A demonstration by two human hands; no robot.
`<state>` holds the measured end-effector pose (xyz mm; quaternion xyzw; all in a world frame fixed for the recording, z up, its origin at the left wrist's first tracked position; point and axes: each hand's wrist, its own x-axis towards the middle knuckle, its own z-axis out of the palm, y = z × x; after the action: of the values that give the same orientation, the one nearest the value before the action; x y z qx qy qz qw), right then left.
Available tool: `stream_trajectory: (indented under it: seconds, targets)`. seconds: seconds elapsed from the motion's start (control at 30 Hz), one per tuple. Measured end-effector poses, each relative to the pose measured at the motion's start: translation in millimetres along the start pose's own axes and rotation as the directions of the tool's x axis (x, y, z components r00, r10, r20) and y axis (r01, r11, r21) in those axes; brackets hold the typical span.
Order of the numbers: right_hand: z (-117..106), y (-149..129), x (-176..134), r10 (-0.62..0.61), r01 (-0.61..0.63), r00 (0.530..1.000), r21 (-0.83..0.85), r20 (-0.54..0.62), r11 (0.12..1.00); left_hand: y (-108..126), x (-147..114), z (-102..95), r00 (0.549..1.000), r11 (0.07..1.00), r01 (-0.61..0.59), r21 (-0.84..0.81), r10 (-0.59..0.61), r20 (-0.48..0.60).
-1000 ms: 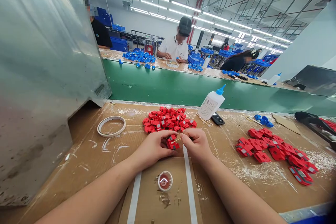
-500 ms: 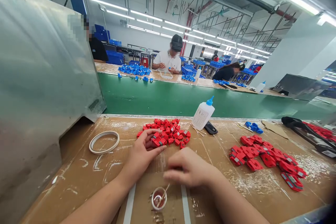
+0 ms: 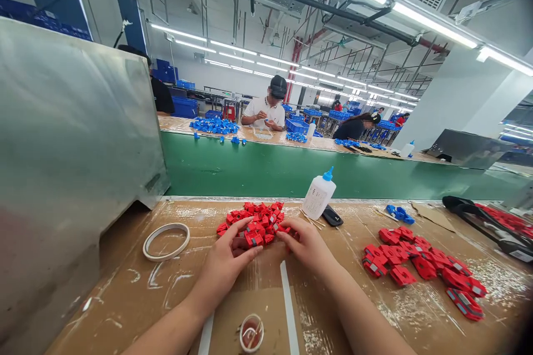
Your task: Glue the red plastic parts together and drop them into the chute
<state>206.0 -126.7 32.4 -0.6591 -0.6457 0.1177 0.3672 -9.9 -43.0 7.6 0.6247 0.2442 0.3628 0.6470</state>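
Note:
My left hand [image 3: 231,252] is closed around a red plastic part [image 3: 253,237] with a grey strip, at the front of a pile of red plastic parts [image 3: 260,212]. At the pile's right edge, my right hand [image 3: 306,241] has its thumb and fingertips closed on a small red part [image 3: 283,228]. Its far side merges with the pile. Below and between my forearms stands a small round cup [image 3: 252,334] of reddish-brown liquid, with a thin stick [image 3: 257,330] resting in it.
A white bottle with blue tip [image 3: 318,196] stands behind the pile, beside thin sticks and a black object [image 3: 332,216]. A tape roll [image 3: 166,242] lies left, near a metal housing [image 3: 83,138]. More red parts [image 3: 422,255] lie right. Co-workers sit beyond the green belt [image 3: 250,169].
My right hand has let go of the stick, now lying in the cup, and moved up to the pile's right side. My left hand still holds its red part. The camera view has tilted up slightly.

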Motion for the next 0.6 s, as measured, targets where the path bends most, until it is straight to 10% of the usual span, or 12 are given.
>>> stream_trajectory:
  seconds: [0.3,0.6]
  targets:
    - [10.5,-27.3,-5.4,0.019,-0.083,0.994,0.640,0.107,0.763,6.7,-5.9,1.3,0.994,0.991,-0.044,0.126,0.030,0.107]
    - [23.9,-18.6,-5.7,0.015,-0.025,1.000,0.498,0.023,0.867,-0.4,-4.6,2.3,0.993,0.971,-0.061,0.232,0.037,0.108]
